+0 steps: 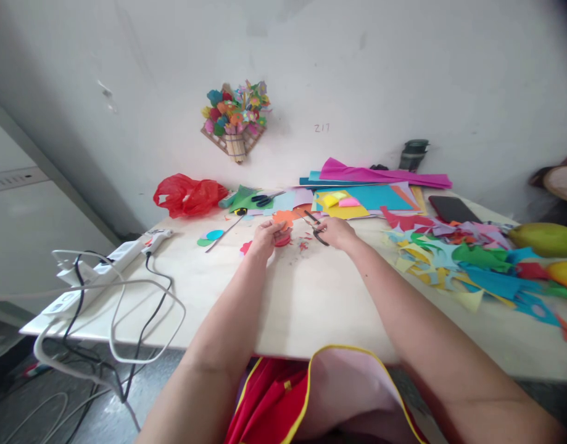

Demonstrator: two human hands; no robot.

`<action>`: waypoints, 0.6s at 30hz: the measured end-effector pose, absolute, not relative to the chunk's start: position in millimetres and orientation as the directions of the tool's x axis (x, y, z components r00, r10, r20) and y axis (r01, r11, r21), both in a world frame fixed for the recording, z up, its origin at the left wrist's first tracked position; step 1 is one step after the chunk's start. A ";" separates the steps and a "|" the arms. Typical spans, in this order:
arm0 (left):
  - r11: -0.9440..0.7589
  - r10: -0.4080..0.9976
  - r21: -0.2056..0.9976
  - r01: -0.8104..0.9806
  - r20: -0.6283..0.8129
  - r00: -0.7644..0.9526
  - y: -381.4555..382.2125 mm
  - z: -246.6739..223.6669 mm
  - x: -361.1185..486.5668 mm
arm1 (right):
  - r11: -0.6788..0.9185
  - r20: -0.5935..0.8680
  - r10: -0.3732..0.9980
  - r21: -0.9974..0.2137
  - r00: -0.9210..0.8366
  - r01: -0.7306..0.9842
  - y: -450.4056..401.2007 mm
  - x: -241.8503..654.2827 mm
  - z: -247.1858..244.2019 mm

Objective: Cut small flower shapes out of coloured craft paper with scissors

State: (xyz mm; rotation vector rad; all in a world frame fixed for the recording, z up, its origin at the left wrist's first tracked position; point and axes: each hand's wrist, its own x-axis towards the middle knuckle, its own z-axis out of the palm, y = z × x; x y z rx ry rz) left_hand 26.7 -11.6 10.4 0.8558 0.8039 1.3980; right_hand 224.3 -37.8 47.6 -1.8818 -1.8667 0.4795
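Observation:
My left hand (270,237) is closed on an orange paper cutout (283,217) with a wavy edge. In my right hand (337,233) is a pair of scissors (317,229), its blades apart and pointing left toward the paper. Below the left fingers lies a red round piece (283,240), partly hidden by the hand. A pink-red paper shape (245,248) peeks out left of that hand. Small paper scraps (303,245) are scattered on the table between my hands.
At the left stand a power strip (95,274) and loose cables. A red plastic bag (190,194), dark-handled scissors (267,198) and coloured sheets (371,197) lie toward the wall. Paper offcuts (482,265), a phone (454,209) and a green fruit (545,239) are at right.

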 end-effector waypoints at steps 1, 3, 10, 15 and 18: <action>-0.020 0.999 0.876 -0.483 0.037 0.025 -12.1 10.6 26.4 | -0.011 0.017 0.999 -0.657 0.030 0.754 -37.1 223.6 46.3; -0.046 0.997 0.874 -0.483 0.067 0.026 -13.0 10.9 25.6 | -0.053 -0.058 0.998 -0.847 0.007 0.529 -37.3 222.0 44.6; -0.097 0.993 0.869 -0.485 0.116 0.009 -13.1 9.5 24.4 | 0.000 -0.038 0.972 -0.987 -0.230 0.162 -40.7 226.3 42.0; -0.081 0.993 0.863 -0.499 0.113 0.033 -12.1 9.0 25.6 | -0.012 -0.082 0.935 -0.980 -0.344 0.201 -44.7 225.1 41.3; -0.082 0.993 0.865 -0.496 0.113 0.033 -11.4 9.8 27.0 | -0.016 -0.103 0.918 -0.975 -0.384 0.223 -46.4 222.1 40.8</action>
